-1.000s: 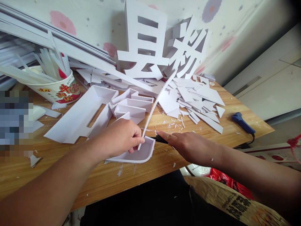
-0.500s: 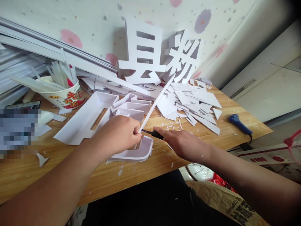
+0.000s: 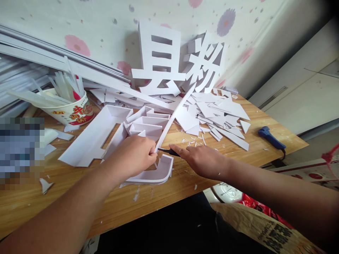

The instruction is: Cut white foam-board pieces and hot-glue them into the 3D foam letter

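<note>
Knife (image 3: 167, 151) nearer strip (image 3: 174, 116), offcuts (image 3: 214, 116) behind

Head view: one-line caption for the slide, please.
Left hand pinches a white strip at a curved white piece; right hand holds a black-handled knife against it.

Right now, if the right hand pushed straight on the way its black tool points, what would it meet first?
Probably the white strip at the left hand, pinched above the curved white piece; depth is uncertain.

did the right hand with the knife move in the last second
Yes. The right hand slid the black knife left along the curved white piece, toward the left hand.
</note>
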A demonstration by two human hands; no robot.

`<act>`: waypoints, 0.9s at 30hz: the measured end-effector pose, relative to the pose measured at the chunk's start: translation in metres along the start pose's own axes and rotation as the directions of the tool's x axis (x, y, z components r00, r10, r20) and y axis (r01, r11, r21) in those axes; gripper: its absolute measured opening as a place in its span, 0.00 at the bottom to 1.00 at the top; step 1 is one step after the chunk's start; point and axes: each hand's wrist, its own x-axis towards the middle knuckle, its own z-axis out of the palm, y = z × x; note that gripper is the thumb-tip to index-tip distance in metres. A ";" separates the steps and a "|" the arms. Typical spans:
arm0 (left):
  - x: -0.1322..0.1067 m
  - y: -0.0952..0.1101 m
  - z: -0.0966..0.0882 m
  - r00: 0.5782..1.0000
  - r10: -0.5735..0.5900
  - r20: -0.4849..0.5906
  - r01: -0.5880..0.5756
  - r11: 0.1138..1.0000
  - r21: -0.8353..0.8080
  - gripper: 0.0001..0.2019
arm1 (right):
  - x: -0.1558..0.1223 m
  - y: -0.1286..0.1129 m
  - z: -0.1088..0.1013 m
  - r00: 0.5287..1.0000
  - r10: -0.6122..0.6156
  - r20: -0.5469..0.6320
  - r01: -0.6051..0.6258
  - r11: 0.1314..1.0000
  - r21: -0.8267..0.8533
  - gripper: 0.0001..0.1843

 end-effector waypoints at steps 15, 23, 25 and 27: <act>0.003 -0.005 0.004 0.998 -0.046 0.040 0.049 0.995 -0.083 0.13 | 0.006 -0.006 0.005 1.000 0.011 0.020 -0.010 0.999 -0.038 0.41; 0.004 -0.005 0.002 0.994 -0.077 0.080 0.085 0.991 -0.100 0.12 | 0.009 -0.008 0.007 0.998 0.043 0.051 -0.042 0.999 -0.019 0.40; 0.003 -0.005 0.002 0.994 -0.079 0.069 0.086 0.991 -0.102 0.11 | 0.011 -0.009 0.009 0.996 0.057 0.071 -0.056 0.998 -0.014 0.40; 0.002 -0.005 0.004 0.996 -0.074 0.059 0.079 0.991 -0.104 0.11 | 0.012 -0.009 0.013 0.994 0.069 0.085 -0.069 0.998 -0.009 0.40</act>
